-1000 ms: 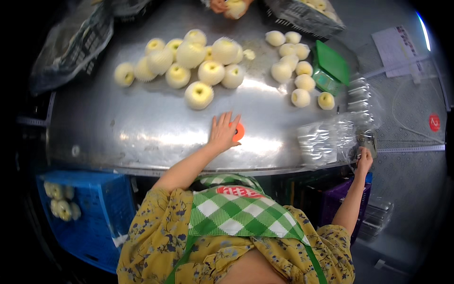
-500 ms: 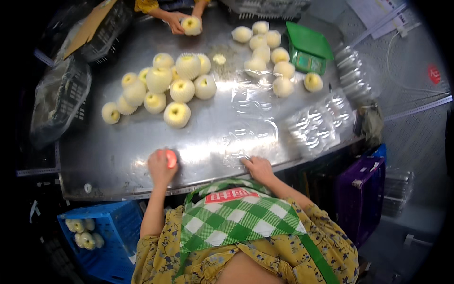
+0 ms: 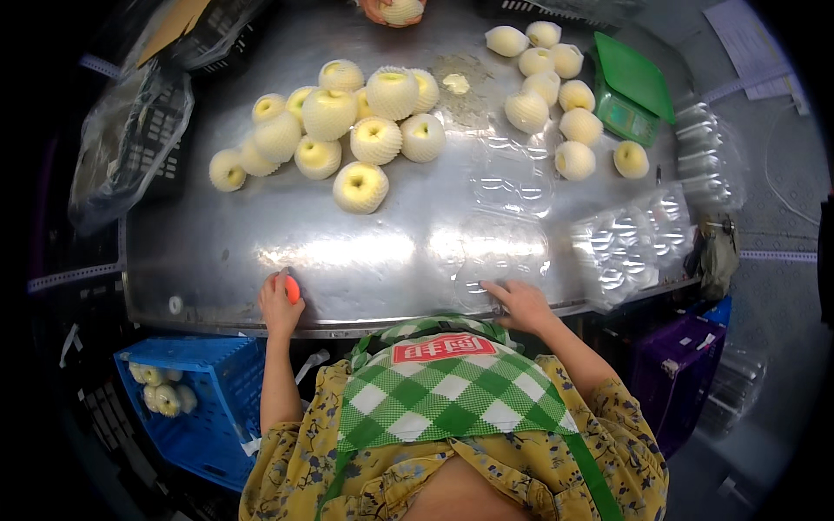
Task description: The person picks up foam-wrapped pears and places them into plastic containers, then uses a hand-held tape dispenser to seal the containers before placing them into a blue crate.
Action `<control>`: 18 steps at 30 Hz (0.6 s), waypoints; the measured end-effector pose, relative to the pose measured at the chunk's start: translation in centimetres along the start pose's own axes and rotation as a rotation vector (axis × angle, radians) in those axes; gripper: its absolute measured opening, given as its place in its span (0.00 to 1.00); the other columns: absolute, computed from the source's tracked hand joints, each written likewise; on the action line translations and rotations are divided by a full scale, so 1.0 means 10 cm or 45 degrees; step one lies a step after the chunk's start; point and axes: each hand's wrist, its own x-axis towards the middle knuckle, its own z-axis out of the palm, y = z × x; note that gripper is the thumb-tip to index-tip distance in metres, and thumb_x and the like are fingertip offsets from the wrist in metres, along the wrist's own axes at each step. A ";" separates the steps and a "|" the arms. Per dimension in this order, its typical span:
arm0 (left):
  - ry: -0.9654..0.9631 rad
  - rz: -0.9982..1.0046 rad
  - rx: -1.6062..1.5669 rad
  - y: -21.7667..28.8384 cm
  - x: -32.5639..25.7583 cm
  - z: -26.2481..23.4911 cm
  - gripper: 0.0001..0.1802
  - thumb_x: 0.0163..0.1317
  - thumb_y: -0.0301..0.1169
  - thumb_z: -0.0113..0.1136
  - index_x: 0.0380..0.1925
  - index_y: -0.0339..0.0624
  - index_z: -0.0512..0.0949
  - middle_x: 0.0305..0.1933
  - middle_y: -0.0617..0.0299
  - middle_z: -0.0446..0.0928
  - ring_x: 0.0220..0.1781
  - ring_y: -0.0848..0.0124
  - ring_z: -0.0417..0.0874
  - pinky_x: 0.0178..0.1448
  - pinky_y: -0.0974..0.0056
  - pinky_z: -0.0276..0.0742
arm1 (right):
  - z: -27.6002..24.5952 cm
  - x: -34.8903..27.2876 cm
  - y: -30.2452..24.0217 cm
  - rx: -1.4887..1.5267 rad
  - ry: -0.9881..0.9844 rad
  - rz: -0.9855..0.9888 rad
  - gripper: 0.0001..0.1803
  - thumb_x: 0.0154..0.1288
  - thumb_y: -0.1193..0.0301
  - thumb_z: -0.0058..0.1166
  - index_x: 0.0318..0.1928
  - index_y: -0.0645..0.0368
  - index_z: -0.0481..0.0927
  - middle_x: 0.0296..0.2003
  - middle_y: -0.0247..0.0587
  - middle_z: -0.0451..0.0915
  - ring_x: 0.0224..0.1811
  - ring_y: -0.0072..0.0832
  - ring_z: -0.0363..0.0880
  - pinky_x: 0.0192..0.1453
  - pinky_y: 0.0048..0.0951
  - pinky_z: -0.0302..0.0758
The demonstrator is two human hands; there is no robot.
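Observation:
At the table's near edge, my left hand (image 3: 280, 306) is closed around a small round red-orange object (image 3: 293, 289) whose kind I cannot make out. Fingers stretched out, my right hand (image 3: 524, 306) touches the near part of a clear plastic clamshell box (image 3: 508, 187) lying unfolded on the metal table. The clear plastic is hard to make out against the shiny top. Beyond my hands lies a group of pale yellow apples (image 3: 360, 187), most in white foam nets. More netted apples (image 3: 580, 127) lie at the far right, and one bare-looking apple (image 3: 632, 160) sits beside them.
A green scale (image 3: 632, 91) stands at the far right, near stacks of clear plastic boxes (image 3: 615, 256). Across the metal table (image 3: 347, 286), a co-worker's hands (image 3: 373, 10) hold an apple. Blue crate (image 3: 195, 365) with fruit at lower left; purple crate (image 3: 673, 382) at lower right; black crates (image 3: 143, 130) at left.
My view has shifted, so the table's things sit higher and further right. My right hand's fingers have spread out more over the plastic. My left hand still holds the red-orange object.

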 end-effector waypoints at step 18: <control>0.191 0.374 -0.800 1.74 0.81 -0.46 0.40 0.46 0.29 0.67 0.62 0.40 0.64 0.63 0.48 0.63 0.66 0.52 0.63 0.67 0.55 0.61 | -1.95 3.22 -0.81 0.606 0.995 0.281 0.52 0.36 0.59 0.73 0.64 0.54 0.59 0.54 0.52 0.67 0.58 0.47 0.67 0.60 0.41 0.69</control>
